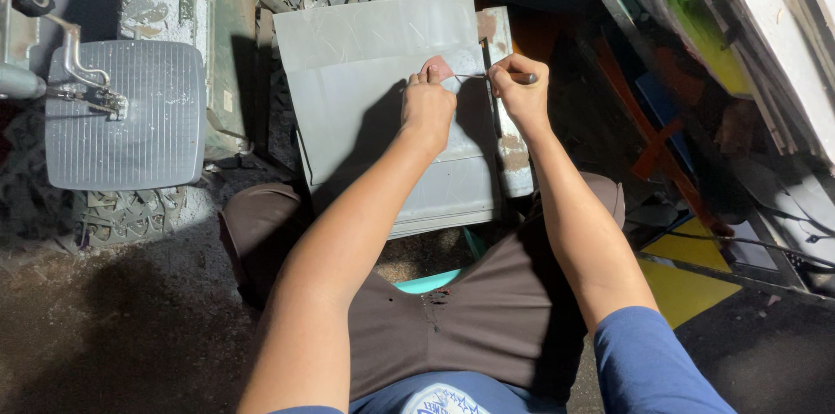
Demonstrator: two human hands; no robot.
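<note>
From the head view, the left hand (pixel 428 105) is pinching a thin wire (pixel 468 76) over stacked grey sheets (pixel 365 92). The right hand (pixel 520 88) is closing around a dark tool (pixel 525 78) at the wire's other end, beside a worn strip (pixel 509 131).

Two flat grey metal sheets (pixel 383 92) lie stacked, one narrow rusty white strip (pixel 507 101) along their right edge. Left of the sheets stands one ribbed grey metal plate (pixel 126 118). Right of them lie two yellow triangular panels (pixel 687 270). Two bare hands rest on the sheets.
</note>
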